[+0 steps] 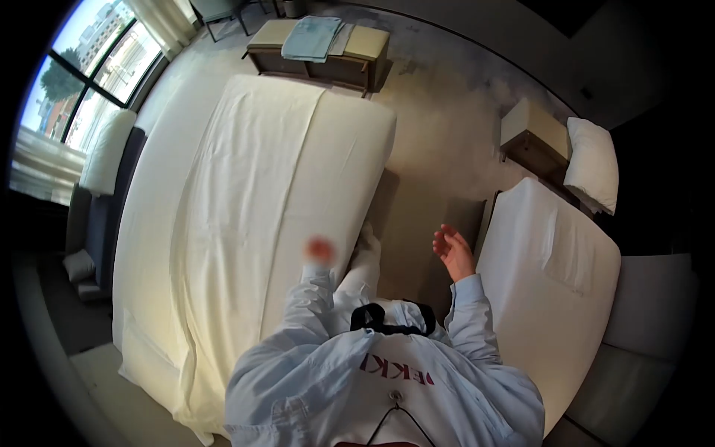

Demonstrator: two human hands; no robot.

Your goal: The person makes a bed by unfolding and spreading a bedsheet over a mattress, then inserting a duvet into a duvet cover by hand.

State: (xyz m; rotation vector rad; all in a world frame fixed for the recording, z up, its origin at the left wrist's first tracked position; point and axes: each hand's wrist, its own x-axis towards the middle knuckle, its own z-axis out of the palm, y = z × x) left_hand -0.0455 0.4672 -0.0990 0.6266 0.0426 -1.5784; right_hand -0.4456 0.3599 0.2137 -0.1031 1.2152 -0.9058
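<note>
My left hand [320,250] is over the near right side of the large bed and smeared by motion, so its fingers cannot be made out. Under it, a white sheet [249,164] lies across the bed, with long folds and a loose edge hanging at the near end. Whether the hand touches the sheet is not clear. My right hand [455,253] is raised over the gap between the two beds, fingers loosely bent and apart, holding nothing. Close to its right is the smaller bed [532,298], covered in white.
A bench [268,36] with folded light-blue cloth [311,39] stands past the bed's foot. On the right are a low cabinet [532,141] and a white pillow [593,164]. Another pillow [108,153] rests on a dark sofa [104,231] by the window.
</note>
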